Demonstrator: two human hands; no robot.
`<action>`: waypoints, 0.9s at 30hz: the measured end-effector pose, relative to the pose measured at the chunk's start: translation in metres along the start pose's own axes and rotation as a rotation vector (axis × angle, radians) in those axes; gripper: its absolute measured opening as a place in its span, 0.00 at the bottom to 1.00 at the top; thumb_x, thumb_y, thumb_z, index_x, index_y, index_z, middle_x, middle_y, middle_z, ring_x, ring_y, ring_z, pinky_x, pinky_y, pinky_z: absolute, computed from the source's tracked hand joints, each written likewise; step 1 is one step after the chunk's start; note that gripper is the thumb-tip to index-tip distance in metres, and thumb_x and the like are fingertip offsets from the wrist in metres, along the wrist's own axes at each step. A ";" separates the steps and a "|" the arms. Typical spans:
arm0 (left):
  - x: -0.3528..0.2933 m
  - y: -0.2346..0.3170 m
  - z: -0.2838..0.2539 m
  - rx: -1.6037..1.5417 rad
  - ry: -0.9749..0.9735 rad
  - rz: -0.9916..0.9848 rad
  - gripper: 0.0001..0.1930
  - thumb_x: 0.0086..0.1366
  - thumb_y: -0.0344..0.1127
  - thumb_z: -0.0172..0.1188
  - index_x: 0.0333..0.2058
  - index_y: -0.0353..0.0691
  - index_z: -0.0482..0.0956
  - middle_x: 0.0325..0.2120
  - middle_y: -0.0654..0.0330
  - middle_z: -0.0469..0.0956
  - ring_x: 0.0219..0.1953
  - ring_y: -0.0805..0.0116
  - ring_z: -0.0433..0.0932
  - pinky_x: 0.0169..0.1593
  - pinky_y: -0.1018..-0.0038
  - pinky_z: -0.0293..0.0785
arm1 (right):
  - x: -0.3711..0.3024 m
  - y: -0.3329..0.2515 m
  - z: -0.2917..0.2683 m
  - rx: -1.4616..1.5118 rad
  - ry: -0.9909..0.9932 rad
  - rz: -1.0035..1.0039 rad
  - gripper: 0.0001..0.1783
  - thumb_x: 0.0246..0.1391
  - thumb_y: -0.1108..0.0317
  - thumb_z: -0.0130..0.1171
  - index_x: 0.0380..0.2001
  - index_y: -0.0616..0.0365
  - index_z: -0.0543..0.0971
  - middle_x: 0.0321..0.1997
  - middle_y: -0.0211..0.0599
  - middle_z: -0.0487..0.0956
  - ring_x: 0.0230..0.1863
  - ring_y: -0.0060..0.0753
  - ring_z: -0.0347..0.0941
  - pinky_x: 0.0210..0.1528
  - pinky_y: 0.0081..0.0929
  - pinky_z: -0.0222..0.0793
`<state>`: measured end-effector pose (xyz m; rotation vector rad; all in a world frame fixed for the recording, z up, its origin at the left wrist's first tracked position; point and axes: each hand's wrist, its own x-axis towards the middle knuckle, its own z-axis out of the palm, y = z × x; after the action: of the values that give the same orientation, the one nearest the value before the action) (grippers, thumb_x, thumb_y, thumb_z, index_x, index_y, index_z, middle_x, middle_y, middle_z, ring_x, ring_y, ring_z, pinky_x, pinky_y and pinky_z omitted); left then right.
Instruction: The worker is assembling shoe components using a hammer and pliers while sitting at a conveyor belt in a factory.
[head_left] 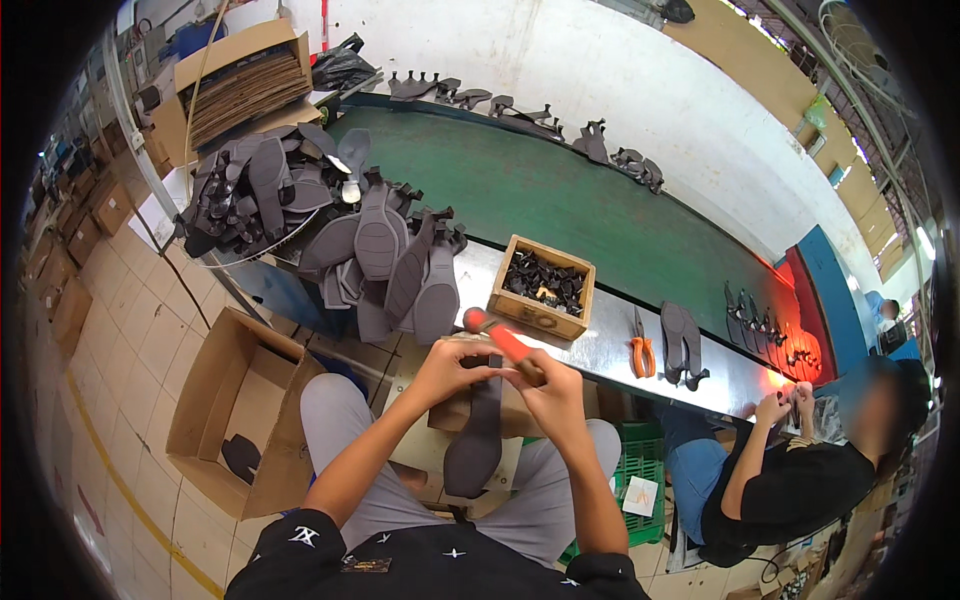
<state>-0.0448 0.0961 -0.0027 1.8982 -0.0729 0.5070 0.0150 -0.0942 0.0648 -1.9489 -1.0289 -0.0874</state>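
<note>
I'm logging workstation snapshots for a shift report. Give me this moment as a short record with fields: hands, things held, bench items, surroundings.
left hand: holds the top end of a dark shoe sole over the lap
right hand: grips a red-handled tool angled at the sole
bench: wooden box of small dark parts, orange-handled pliers, pile of soles
behind: green conveyor belt
floor: open cardboard box at the person's left
nearby: a seated co-worker at the right

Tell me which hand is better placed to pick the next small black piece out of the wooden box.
Left, probably. The right hand grips the red-handled tool, so it is occupied. The left hand only steadies the dark sole on the lap, and the wooden box sits just ahead on the steel ledge.
</note>
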 end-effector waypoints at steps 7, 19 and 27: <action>0.002 0.006 0.000 -0.127 -0.025 -0.026 0.15 0.52 0.33 0.72 0.38 0.35 0.85 0.29 0.57 0.84 0.29 0.74 0.79 0.36 0.76 0.75 | -0.051 -0.041 -0.024 0.235 0.063 0.251 0.17 0.65 0.70 0.52 0.55 0.65 0.71 0.24 0.28 0.74 0.16 0.15 0.66 0.17 0.19 0.61; -0.002 0.008 -0.002 -0.165 0.003 -0.095 0.14 0.51 0.34 0.72 0.37 0.34 0.86 0.32 0.55 0.85 0.33 0.71 0.82 0.40 0.75 0.76 | -0.051 -0.072 -0.041 0.088 -0.083 0.267 0.22 0.63 0.71 0.56 0.58 0.67 0.70 0.37 0.53 0.80 0.34 0.45 0.80 0.37 0.32 0.74; -0.020 0.004 -0.002 0.272 -0.085 -0.106 0.43 0.55 0.49 0.69 0.67 0.48 0.61 0.60 0.50 0.70 0.64 0.58 0.66 0.67 0.53 0.47 | -0.067 -0.109 -0.060 0.370 0.099 0.164 0.21 0.68 0.61 0.50 0.52 0.71 0.72 0.20 0.38 0.74 0.16 0.22 0.70 0.19 0.21 0.62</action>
<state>-0.0646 0.0927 -0.0065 2.1770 0.0427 0.3784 -0.0844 -0.1539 0.1456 -1.6646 -0.7556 0.0921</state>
